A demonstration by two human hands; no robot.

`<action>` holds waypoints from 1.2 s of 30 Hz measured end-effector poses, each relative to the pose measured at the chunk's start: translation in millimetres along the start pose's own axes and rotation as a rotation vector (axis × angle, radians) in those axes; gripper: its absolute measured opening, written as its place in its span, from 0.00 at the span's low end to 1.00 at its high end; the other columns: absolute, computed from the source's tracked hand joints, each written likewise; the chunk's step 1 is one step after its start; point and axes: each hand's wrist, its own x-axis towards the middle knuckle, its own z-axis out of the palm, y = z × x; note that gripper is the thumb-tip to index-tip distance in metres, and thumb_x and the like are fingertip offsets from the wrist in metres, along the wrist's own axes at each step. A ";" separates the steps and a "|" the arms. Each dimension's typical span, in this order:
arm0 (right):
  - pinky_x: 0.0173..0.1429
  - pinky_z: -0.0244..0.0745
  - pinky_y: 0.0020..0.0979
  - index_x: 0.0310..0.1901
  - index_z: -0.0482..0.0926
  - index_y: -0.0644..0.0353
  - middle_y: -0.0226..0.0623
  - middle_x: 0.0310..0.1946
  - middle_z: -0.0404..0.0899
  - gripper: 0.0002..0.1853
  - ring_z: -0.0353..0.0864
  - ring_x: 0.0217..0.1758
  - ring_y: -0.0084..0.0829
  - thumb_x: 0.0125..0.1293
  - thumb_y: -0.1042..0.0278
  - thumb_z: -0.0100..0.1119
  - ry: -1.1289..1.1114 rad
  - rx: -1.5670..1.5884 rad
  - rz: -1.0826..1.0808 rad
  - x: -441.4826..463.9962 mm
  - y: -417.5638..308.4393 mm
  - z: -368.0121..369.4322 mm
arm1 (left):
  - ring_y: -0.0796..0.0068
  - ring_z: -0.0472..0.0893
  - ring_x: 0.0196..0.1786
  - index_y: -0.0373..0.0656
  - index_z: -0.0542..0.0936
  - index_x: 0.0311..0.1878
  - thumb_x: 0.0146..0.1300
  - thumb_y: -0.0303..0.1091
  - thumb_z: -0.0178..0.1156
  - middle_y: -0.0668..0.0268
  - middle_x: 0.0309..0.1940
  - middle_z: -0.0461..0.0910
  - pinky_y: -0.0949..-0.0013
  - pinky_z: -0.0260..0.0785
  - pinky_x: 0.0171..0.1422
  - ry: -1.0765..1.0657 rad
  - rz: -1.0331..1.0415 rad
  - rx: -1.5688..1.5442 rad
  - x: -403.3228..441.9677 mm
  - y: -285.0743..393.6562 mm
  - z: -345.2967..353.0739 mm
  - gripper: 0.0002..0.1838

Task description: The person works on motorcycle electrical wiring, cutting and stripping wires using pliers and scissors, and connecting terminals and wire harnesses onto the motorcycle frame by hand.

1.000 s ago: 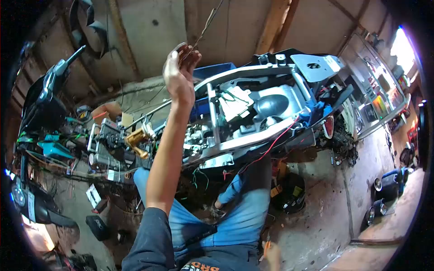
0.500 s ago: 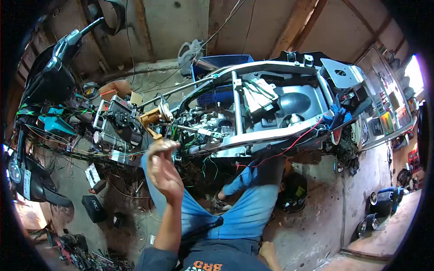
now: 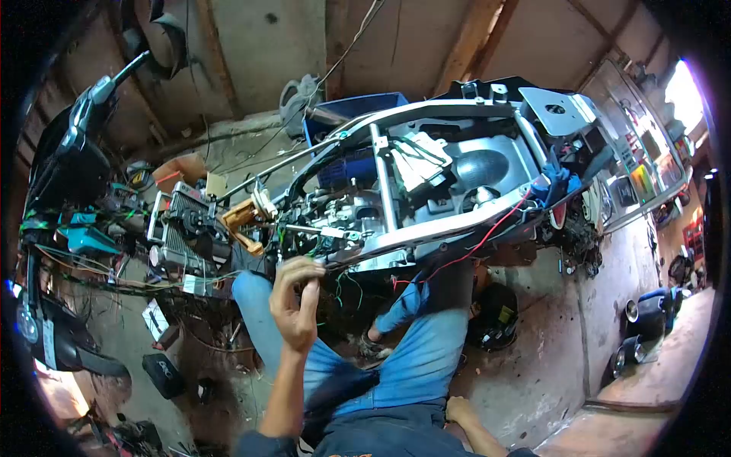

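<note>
My left hand (image 3: 295, 301) is raised over my left thigh, fingers bent and apart, with nothing visible in it. It is nearest to the lower edge of a stripped motorcycle frame (image 3: 457, 222), close to the engine area (image 3: 346, 209). A gold-coloured part (image 3: 242, 225) sits left of the engine, beside a radiator (image 3: 183, 227). My right hand (image 3: 461, 411) rests low by my right hip; its fingers are partly hidden, and what it may hold cannot be made out. A red wire (image 3: 481, 242) hangs along the frame's near side.
Behind the frame is a blue bin (image 3: 358, 103) next to a grey jug (image 3: 298, 103). A black case (image 3: 163, 375) and an open white box (image 3: 158, 321) lie on the floor at left. Black cylindrical parts (image 3: 647, 312) are at right. A glass cabinet (image 3: 647, 152) stands at back right.
My left hand has come down from its raised position above the frame to below its near edge. My right hand has moved up slightly beside my hip, and the orange item near it no longer shows.
</note>
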 end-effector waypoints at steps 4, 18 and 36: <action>0.63 0.83 0.45 0.48 0.91 0.62 0.53 0.52 0.89 0.18 0.88 0.58 0.54 0.56 0.63 0.73 -0.037 0.067 0.062 -11.8 -4.0 -21.2 | 0.57 0.80 0.63 0.42 0.88 0.47 0.63 0.21 0.68 0.61 0.56 0.86 0.57 0.71 0.70 -0.336 0.396 0.410 104.9 11.0 33.5 0.10; 0.44 0.81 0.39 0.45 0.88 0.63 0.46 0.40 0.88 0.09 0.89 0.40 0.43 0.70 0.67 0.68 1.075 0.808 -0.833 -251.5 -82.9 -358.1 | 0.49 0.67 0.78 0.37 0.73 0.69 0.58 0.40 0.74 0.49 0.69 0.74 0.47 0.55 0.84 -1.049 0.358 0.936 184.2 -36.9 133.8 0.37; 0.56 0.84 0.44 0.55 0.86 0.57 0.45 0.49 0.86 0.18 0.88 0.50 0.49 0.65 0.63 0.72 1.374 -0.094 -1.163 -163.6 -202.1 -631.4 | 0.64 0.78 0.46 0.41 0.89 0.54 0.71 0.39 0.69 0.57 0.37 0.84 0.61 0.73 0.51 -0.009 0.141 0.324 202.0 -86.6 179.4 0.14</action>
